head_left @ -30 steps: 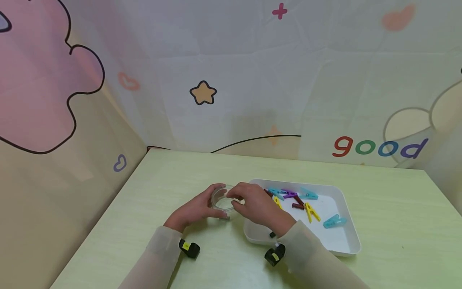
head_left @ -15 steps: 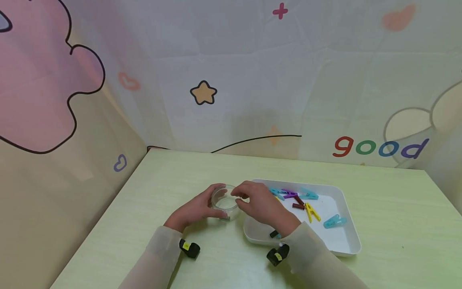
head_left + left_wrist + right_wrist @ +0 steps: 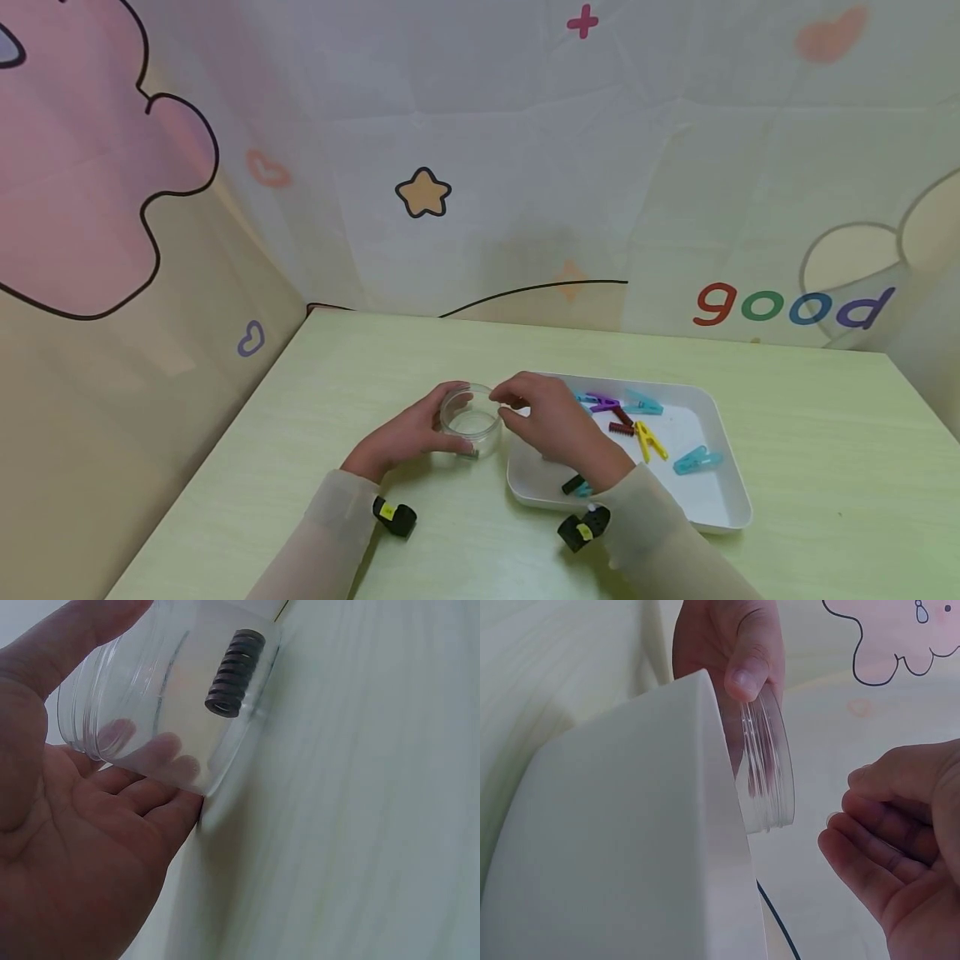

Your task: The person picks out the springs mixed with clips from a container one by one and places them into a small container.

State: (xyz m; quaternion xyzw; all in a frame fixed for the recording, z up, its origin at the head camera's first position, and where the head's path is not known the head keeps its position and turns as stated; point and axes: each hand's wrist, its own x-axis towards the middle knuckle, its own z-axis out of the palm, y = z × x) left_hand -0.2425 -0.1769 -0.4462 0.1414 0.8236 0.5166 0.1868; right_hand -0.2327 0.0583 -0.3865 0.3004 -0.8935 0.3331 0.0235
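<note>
Near the desk's front edge, the left hand (image 3: pixel 405 435) grips a clear jar (image 3: pixel 470 422) with one dark spring (image 3: pixel 233 673) inside, the right hand (image 3: pixel 551 421) hovers empty with loosely curled fingers, and another spring (image 3: pixel 620 428) waits among clothespins (image 3: pixel 648 441) in the white tray (image 3: pixel 720 500).

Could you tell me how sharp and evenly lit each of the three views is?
Head view: soft, even light, faint shadows under the hands, wide-angle bending at the edges. Left wrist view: the spring in the clear jar is sharp, the palm slightly soft. Right wrist view: the white tray looms large and featureless.
</note>
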